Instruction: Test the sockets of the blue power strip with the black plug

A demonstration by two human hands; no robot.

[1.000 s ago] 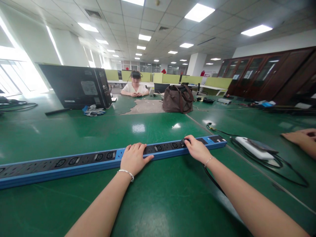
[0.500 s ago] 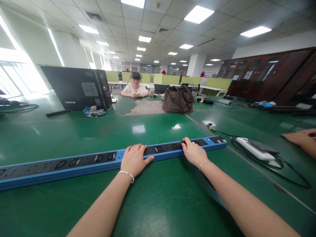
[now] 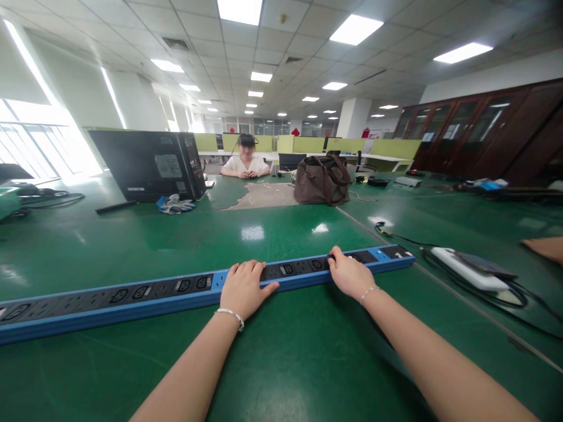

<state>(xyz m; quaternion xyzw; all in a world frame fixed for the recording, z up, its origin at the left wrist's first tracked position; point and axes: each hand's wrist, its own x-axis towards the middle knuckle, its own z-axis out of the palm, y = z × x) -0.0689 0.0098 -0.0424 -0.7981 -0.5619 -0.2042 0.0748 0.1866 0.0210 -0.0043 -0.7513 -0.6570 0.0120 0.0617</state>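
Observation:
A long blue power strip (image 3: 132, 313) with black sockets lies across the green table, running past the left edge of the view. My left hand (image 3: 244, 288) is laid over its middle, fingers curled over the top and thumb along the front side. Further right, my right hand (image 3: 350, 274) is closed round a black plug (image 3: 329, 258) at one of the sockets. Most of the plug is hidden by the fingers, so how deep it sits cannot be seen. A black cable (image 3: 378, 329) runs from there beneath my right forearm.
To the right lie a white box (image 3: 467, 271) with a dark flat device on it and coiled black cables. Another person's hand (image 3: 543, 247) rests at the right edge. Farther back are a black computer case (image 3: 152, 167), gloves (image 3: 176, 204), a brown bag (image 3: 322, 180) and a seated person (image 3: 245, 163).
The whole view has shifted slightly, so things appear a little further right. Both hands keep their places on the power strip and plug. The other person's hand shows less at the right edge.

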